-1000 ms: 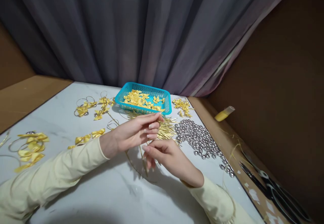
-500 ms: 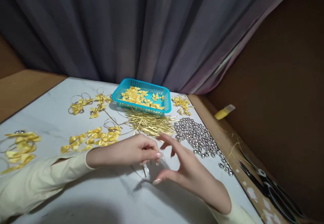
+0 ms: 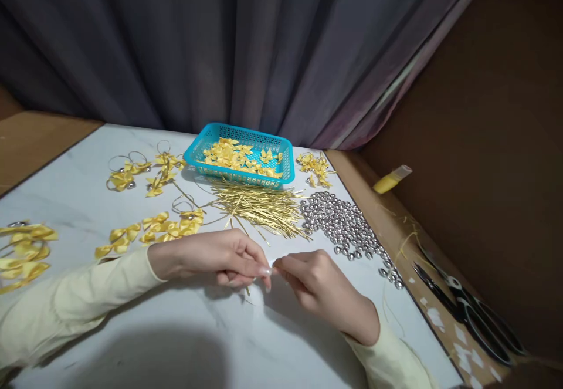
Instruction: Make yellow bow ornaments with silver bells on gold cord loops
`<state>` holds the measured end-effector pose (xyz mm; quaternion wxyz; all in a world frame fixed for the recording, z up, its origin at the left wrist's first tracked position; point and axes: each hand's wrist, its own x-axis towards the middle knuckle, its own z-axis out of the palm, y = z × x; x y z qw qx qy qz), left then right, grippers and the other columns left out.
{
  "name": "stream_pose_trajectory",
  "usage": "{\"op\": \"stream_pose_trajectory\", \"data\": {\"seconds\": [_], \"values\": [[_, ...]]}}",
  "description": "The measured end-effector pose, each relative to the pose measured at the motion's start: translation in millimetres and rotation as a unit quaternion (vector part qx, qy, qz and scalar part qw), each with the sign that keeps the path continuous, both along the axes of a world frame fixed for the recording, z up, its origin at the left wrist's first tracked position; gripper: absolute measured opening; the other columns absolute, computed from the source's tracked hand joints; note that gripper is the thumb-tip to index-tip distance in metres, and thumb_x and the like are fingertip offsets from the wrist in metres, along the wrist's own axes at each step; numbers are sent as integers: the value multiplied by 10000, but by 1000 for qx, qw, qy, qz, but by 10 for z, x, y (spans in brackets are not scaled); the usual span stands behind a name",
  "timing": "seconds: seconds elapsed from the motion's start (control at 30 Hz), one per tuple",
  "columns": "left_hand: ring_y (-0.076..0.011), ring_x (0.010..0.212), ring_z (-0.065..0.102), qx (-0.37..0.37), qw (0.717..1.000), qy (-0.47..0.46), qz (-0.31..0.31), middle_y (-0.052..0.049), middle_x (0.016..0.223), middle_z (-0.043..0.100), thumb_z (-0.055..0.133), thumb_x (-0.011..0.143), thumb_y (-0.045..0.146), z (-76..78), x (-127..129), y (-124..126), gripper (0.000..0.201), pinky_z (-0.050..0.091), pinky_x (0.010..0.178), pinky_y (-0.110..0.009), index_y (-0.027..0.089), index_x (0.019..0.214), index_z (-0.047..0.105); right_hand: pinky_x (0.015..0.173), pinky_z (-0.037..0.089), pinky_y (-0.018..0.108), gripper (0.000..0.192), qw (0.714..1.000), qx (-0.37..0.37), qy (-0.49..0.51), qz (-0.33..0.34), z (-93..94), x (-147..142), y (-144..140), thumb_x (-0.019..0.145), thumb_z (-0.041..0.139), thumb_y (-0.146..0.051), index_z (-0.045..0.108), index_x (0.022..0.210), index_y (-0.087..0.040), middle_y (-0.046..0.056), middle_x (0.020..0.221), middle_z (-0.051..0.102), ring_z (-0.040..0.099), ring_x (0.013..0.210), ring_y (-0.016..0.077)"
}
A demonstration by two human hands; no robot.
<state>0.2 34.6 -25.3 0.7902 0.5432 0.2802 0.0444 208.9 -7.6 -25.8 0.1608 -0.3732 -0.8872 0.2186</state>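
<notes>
My left hand (image 3: 233, 263) is closed in a pinch over the white marbled tabletop (image 3: 185, 324). The end of a thin gold twist tie (image 3: 248, 290) sticks out below its fingers, and the rest is hidden. Right beside it, my right hand (image 3: 314, 277) is also pinched, its fingertips almost meeting the left thumb; whatever lies between them is too small to make out. Just beyond both hands lies a heap of gold twist ties (image 3: 264, 207). Silver beads (image 3: 338, 225) are spread past my right hand. Yellow ribbon bows (image 3: 169, 227) lie near my left forearm.
A turquoise basket (image 3: 240, 179) with yellow bows stands at the back. Bows with thin loops (image 3: 125, 178) lie at the left. Black-handled scissors (image 3: 477, 324) and paper scraps rest on the right wooden edge, with a yellow-and-clear tube (image 3: 391, 179) farther back. A grey curtain (image 3: 197, 43) hangs behind.
My right hand has gone from spread fingers to a closed pinch against the left fingertips. The strand loop that hung below the hands now barely shows. The view has shifted slightly.
</notes>
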Motion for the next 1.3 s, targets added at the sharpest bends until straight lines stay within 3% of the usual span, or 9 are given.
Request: {"op": "stream_pose_trajectory", "data": {"seconds": [0.17,0.33,0.5,0.63,0.8,0.93,1.07,1.2,1.3], "values": [[-46,401,155,-66,984,-87,141,85,478,371,627,829,357,-107,112,-105,244,73,397,-214,143,933,679,465,298,216,372,989,-1,102,-106,-52,-78,-49,903,388,-209,535,564,-162,-5,481,492,398,428,87],[-40,436,200,-6,976,-73,206,51,547,462,619,831,380,-136,177,-182,311,108,411,-193,138,1014,687,432,272,213,391,974,-41,151,-164,-33,-106,-75,893,463,-237,520,514,-160,-29,433,449,357,385,72],[-78,494,400,191,968,11,161,27,585,527,515,888,342,-110,154,-175,297,310,478,-185,176,1063,688,460,296,203,334,980,-56,123,-144,-23,-85,-84,910,423,-233,548,609,-163,-19,485,500,402,409,77],[-125,623,552,379,920,43,91,-4,651,599,444,919,258,-66,103,-144,283,412,613,-198,194,1005,706,463,270,217,255,993,-64,9,-103,-30,-37,-57,898,399,-210,562,711,-155,-10,504,506,386,421,91],[-148,689,608,486,872,45,35,-46,830,694,465,914,216,-10,68,-127,253,409,607,-190,223,1010,699,498,275,225,173,993,-76,-58,-76,-5,7,-21,839,371,-129,505,737,-165,5,560,523,438,485,108],[-133,659,615,507,858,76,24,-49,832,707,457,926,211,-23,101,-130,253,410,613,-185,200,977,705,485,257,229,198,993,-83,-46,-75,8,0,-11,879,344,-178,450,711,-186,-32,527,432,378,460,100],[-122,615,599,492,867,70,50,-35,754,702,531,898,255,-84,154,-148,204,403,596,-181,181,905,721,482,265,229,270,993,-97,-32,-63,6,-11,-10,941,331,-261,440,705,-190,-47,534,396,367,456,93],[-111,558,547,472,873,74,94,-14,655,661,546,876,236,-113,179,-157,196,385,554,-183,170,860,729,525,334,234,370,988,-124,24,-84,36,20,23,977,294,-359,501,729,-178,-24,587,482,443,510,101],[-121,589,544,428,891,81,130,-19,677,656,526,879,278,-96,178,-151,230,386,543,-185,154,825,712,571,394,227,337,974,-176,100,-100,71,54,74,952,382,-399,596,826,-171,10,706,598,535,624,111]]}}
